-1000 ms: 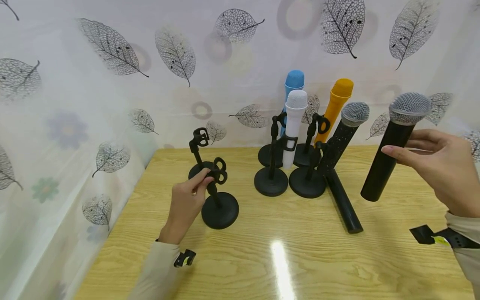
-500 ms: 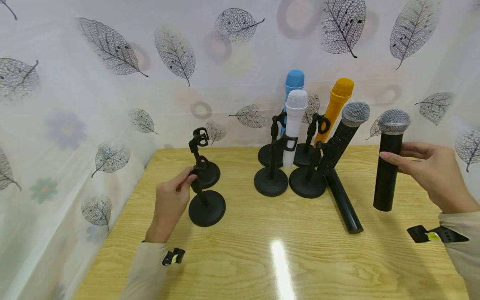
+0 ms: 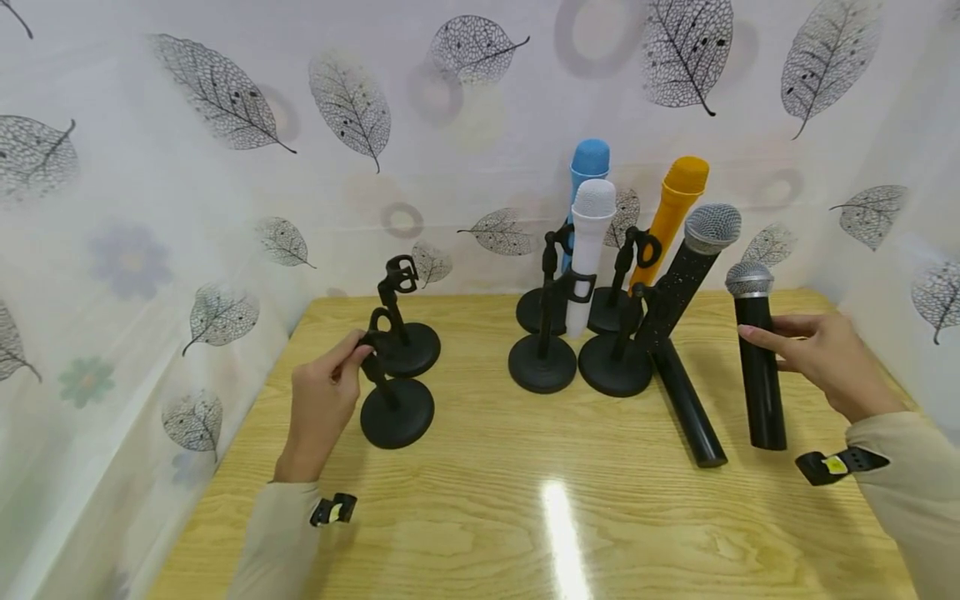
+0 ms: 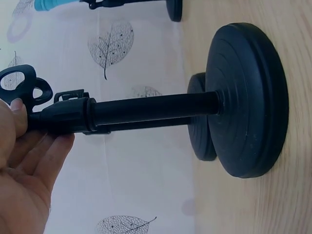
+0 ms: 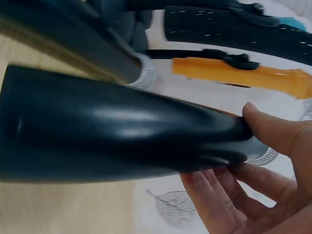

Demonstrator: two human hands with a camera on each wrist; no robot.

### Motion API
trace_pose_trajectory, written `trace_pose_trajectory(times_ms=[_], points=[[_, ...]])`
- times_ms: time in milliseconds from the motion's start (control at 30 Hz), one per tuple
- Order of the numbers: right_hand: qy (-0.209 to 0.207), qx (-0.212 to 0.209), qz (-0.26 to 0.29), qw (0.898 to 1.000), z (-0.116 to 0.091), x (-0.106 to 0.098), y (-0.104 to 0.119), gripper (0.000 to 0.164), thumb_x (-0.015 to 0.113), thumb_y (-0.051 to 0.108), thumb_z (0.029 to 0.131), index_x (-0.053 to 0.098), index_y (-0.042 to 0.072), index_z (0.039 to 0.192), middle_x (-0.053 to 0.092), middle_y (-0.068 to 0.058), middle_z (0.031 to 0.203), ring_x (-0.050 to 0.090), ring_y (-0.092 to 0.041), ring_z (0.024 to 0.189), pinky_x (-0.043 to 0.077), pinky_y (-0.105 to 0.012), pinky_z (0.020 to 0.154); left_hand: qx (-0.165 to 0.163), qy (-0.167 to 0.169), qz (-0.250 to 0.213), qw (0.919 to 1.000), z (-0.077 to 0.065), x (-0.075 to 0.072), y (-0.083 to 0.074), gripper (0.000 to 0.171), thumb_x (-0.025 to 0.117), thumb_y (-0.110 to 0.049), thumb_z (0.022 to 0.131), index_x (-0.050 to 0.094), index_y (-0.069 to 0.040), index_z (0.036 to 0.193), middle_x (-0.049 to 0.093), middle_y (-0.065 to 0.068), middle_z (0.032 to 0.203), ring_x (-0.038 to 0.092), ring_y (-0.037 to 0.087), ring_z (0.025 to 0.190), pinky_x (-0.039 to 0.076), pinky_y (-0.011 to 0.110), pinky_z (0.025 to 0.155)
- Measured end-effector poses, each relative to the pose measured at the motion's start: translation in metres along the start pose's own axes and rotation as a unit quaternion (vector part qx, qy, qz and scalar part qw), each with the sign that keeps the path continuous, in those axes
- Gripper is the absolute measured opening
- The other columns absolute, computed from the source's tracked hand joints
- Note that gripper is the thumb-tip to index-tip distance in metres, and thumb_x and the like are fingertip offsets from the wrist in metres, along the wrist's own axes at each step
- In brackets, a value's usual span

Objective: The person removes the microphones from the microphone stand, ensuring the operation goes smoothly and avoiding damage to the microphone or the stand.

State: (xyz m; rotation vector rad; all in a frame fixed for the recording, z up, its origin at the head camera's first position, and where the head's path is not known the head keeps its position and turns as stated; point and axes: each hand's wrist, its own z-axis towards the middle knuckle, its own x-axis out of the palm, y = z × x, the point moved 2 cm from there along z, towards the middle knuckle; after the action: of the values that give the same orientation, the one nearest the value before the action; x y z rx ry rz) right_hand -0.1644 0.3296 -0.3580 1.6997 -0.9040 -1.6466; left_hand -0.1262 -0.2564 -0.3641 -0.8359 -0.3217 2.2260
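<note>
A: Left hand (image 3: 322,400)?
B: Pinching a black, round-based microphone stand (image 3: 397,417) — base below.
A: Right hand (image 3: 828,367)?
B: Fingers round a black, cylindrical, silver-mesh-headed microphone (image 3: 761,383) — tail below the hand, perhaps off the wooden table (image 3: 480,533).

In the head view, the left hand (image 3: 321,396) is at 8 o'clock, its arm (image 3: 276,529) pointing to 1, thumb (image 4: 18,117) and fingers (image 4: 54,157) pinching. The right hand (image 3: 828,364) is at 3 o'clock, its arm (image 3: 896,487) pointing to 11, fingers (image 5: 207,197) gripping too.

Pale leaf-printed backdrop (image 3: 480,167); yellowish wood-grain table (image 3: 457,525); bright light streak (image 3: 566,542) across it
</note>
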Motion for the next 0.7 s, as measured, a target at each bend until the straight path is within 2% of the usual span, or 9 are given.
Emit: trace_pose_trajectory(times_ms=[67,133,200,267,400,467,700], points=[[0.011,0.005,-0.010,1.000,0.003,0.004,-0.005,0.071,0.068,0.040,0.098,0.052,-0.017,0.136,0.061,0.009,0.111,0.065,0.005,0.080,0.056,-0.021,0.070,-0.003,0.003,0.001,1.0000,0.000,-0.001,0.002,0.024,0.074,0.006,0.088,0.073,0.010,0.112,0.074,0.024,0.101,0.072,0.029,0.072,0.042,0.003,0.069],[0.021,0.010,-0.017,1.000,0.005,0.009,-0.010,0.074,0.067,0.043,0.098,0.050,-0.019,0.137,0.064,-0.011,0.120,0.061,0.009,0.079,0.057,-0.025,0.070,-0.001,0.002,0.000,1.0000,0.001,-0.001,0.004,0.024,0.074,0.007,0.088,0.073,0.010,0.112,0.074,0.024,0.101,0.073,0.030,0.073,0.043,0.003,0.069],[0.037,0.019,-0.024,0.999,0.007,0.014,-0.014,0.079,0.065,0.046,0.099,0.046,-0.019,0.139,0.056,-0.031,0.133,0.060,0.008,0.080,0.058,-0.029,0.072,-0.001,0.002,0.002,1.0000,0.001,-0.002,0.006,0.024,0.074,0.006,0.088,0.073,0.009,0.112,0.074,0.023,0.101,0.073,0.030,0.075,0.044,0.004,0.069],[0.052,0.022,-0.030,0.998,0.009,0.018,-0.018,0.082,0.064,0.048,0.099,0.044,-0.020,0.140,0.045,-0.041,0.140,0.064,0.000,0.086,0.059,-0.035,0.075,-0.004,0.000,0.001,1.0000,0.000,-0.003,0.007,0.023,0.074,0.006,0.089,0.073,0.009,0.112,0.074,0.023,0.101,0.074,0.031,0.076,0.045,0.004,0.070],[0.069,0.022,-0.043,0.996,0.013,0.026,-0.024,0.081,0.063,0.047,0.100,0.044,-0.021,0.139,0.044,-0.043,0.140,0.065,-0.030,0.104,0.059,-0.040,0.077,-0.009,-0.003,-0.004,0.9999,0.000,-0.004,0.008,0.023,0.074,0.007,0.089,0.073,0.009,0.112,0.074,0.023,0.102,0.073,0.033,0.077,0.045,0.004,0.071],[0.079,0.020,-0.044,0.996,0.015,0.031,-0.027,0.078,0.062,0.044,0.101,0.045,-0.022,0.138,0.044,-0.043,0.140,0.062,-0.038,0.108,0.059,-0.040,0.076,-0.011,-0.003,-0.006,0.9999,0.000,-0.004,0.008,0.024,0.073,0.007,0.089,0.073,0.009,0.112,0.074,0.023,0.102,0.073,0.034,0.077,0.045,0.004,0.071],[0.097,0.031,-0.054,0.993,0.020,0.042,-0.036,0.073,0.064,0.041,0.100,0.049,-0.023,0.134,0.050,-0.041,0.134,0.069,-0.025,0.091,0.059,-0.038,0.074,-0.017,0.002,-0.020,0.9997,0.000,-0.004,0.007,0.024,0.072,0.004,0.091,0.073,0.008,0.114,0.074,0.022,0.104,0.074,0.030,0.080,0.047,0.005,0.071]])
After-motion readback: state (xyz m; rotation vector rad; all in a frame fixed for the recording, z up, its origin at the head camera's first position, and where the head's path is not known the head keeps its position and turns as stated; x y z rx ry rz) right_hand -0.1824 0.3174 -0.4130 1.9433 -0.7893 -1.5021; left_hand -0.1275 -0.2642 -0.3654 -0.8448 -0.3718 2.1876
